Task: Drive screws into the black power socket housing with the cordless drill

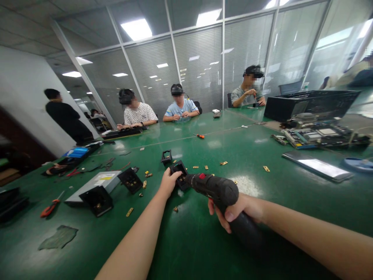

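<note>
My right hand (237,212) is wrapped round the grip of a black electric screwdriver (217,188) with a red switch, its tip aimed left into a small black bracket (179,175). My left hand (169,182) pinches that bracket and steadies it on the green table (204,241). Two similar black brackets (130,180) (97,200) lie to the left, one more (166,156) stands behind. Small brass pieces (223,163) are scattered around.
A grey optical drive (97,183) and an orange screwdriver (51,206) lie left. A circuit board (317,137), a black case (309,103) and a silver panel (317,166) sit right. Three seated people (180,107) work across the table; another person (62,114) stands at left.
</note>
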Motion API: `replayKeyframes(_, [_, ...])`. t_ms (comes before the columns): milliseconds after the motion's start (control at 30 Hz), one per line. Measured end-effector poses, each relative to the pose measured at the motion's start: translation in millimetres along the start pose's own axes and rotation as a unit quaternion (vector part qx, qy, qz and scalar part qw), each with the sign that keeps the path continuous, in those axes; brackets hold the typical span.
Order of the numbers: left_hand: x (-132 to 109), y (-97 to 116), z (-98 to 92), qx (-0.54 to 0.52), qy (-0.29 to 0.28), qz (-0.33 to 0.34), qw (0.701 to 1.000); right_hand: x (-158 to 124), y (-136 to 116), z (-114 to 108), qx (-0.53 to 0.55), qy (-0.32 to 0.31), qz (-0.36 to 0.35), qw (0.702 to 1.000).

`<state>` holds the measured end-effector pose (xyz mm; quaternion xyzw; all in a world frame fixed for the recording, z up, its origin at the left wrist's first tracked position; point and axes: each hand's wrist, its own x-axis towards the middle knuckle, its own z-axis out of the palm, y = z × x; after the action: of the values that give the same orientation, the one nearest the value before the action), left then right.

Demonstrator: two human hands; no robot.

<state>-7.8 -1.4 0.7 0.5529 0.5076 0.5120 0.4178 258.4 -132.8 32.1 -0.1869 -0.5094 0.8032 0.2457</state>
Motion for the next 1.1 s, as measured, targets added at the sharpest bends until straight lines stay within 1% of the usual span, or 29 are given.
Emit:
replayKeyframes(100, [-2,0,-0.6,0.01,-0.002,0.012,1.0,1,6,-2,0.008,-0.005,0.005,1.0])
replayKeyframes(167, [-2,-2,-1.1,0.013,-0.001,0.02,1.0,3,10,-3,0.022,0.007,0.001,1.0])
replayKeyframes(267, [-2,-3,-1.1,0.014,-0.004,0.014,1.0,3,12,-6,0.019,0.006,0.001,1.0])
replayKeyframes(500, [2,-4,-2.2,0.019,-0.001,0.017,1.0,2,6,-10,0.015,-0.015,-0.007,1.0])
replayKeyframes(867, [2,-2,-0.5,0.005,-0.001,0.016,1.0,0,1,-11,0.01,-0.016,-0.018,1.0])
replayKeyframes(1100, [4,-5,-0.5,0.039,0.012,0.026,0.999,1,0,-9,0.003,-0.017,-0.016,1.0])
